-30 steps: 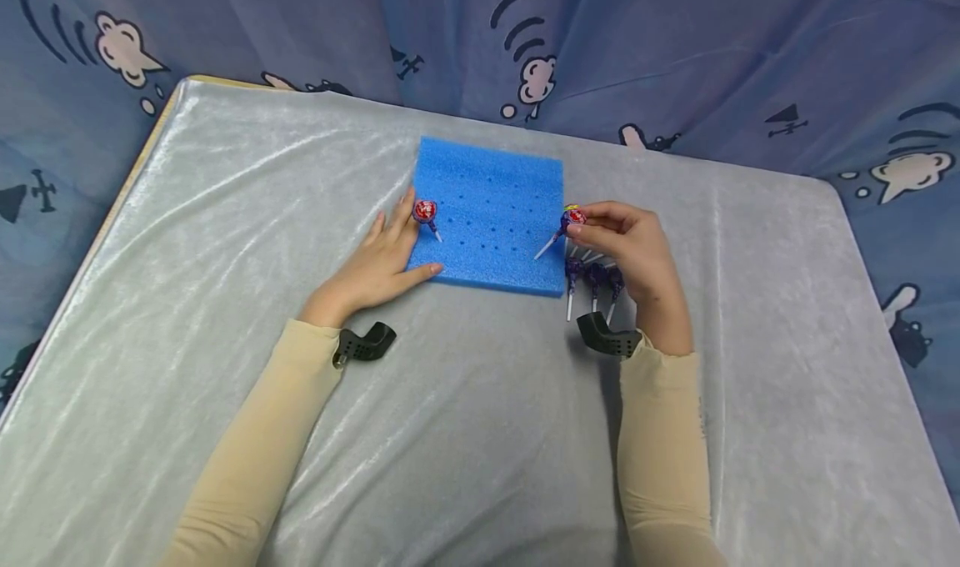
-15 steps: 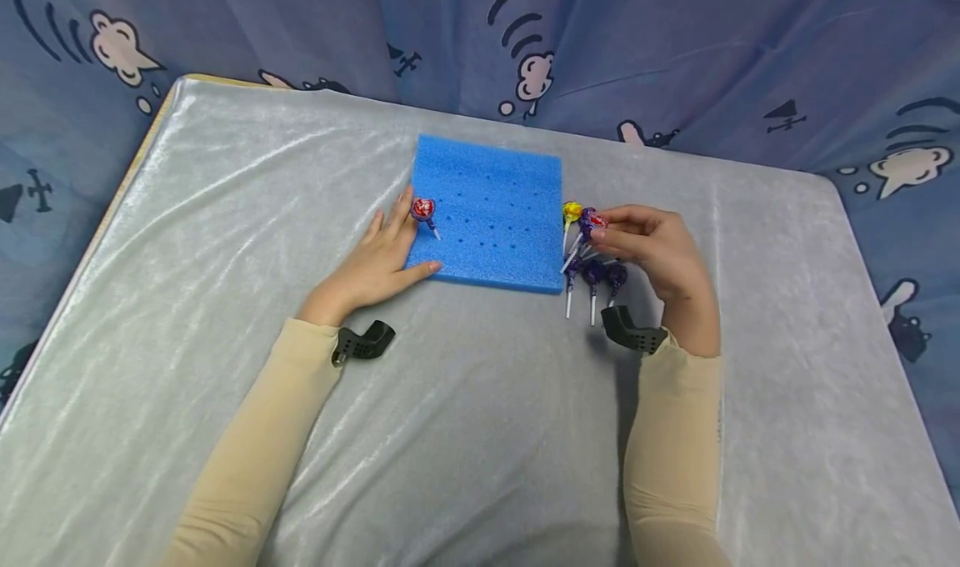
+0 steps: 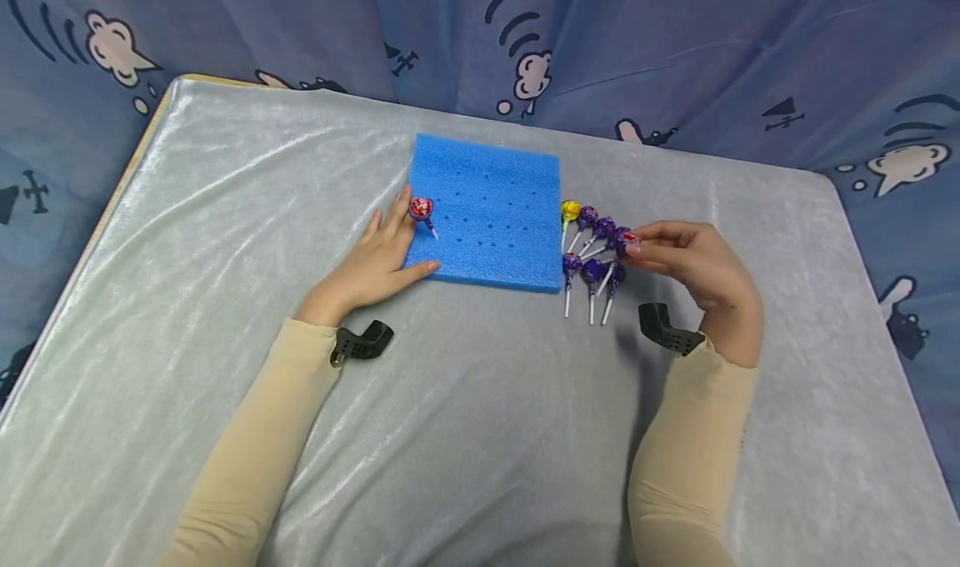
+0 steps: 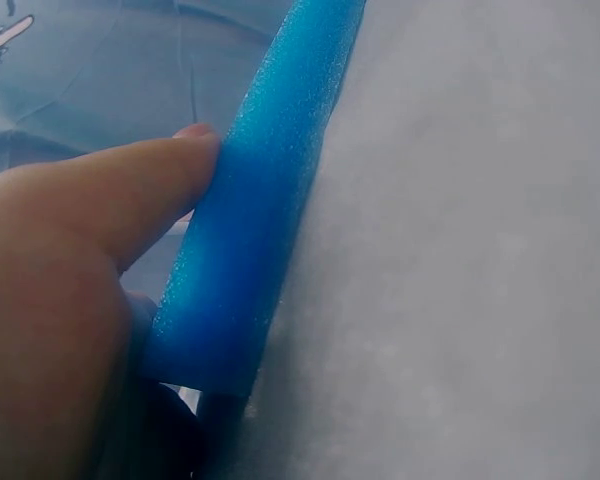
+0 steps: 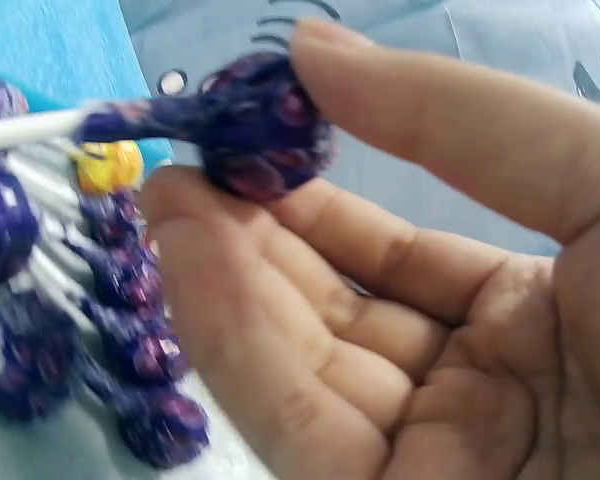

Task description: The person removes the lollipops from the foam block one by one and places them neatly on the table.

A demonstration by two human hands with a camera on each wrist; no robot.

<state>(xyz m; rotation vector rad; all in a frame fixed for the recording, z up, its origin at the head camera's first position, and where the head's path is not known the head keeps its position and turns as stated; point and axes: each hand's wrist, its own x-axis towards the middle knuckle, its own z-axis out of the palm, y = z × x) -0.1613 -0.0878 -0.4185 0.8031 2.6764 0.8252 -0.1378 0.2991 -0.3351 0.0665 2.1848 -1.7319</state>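
In the head view, my left hand [image 3: 369, 258] lies flat over the left edge of a blue foam block [image 3: 487, 163] dotted with small holes. Its thumb [image 4: 160, 180] presses the block's near side in the left wrist view. One purple-and-red lollipop [image 3: 422, 208] stands in the foam by the left fingers. To the right of the block, my right hand [image 3: 697, 263] pinches another purple lollipop [image 5: 260, 125] by its wrapped head between thumb and fingers. Its white stick points away from the palm, clear of the foam.
Several purple lollipops [image 3: 572, 265] and a yellow lollipop [image 3: 571, 209] lie on the table beside the foam's right edge, in two loose rows below and left of the right hand. A pale grey cloth [image 3: 480, 434] covers the table; a blue patterned curtain [image 3: 675, 50] hangs behind.
My right hand has moved right and slightly nearer, carrying the pinched lollipop from the foam's right edge past the other lollipops. The left hand has kept its place on the foam.
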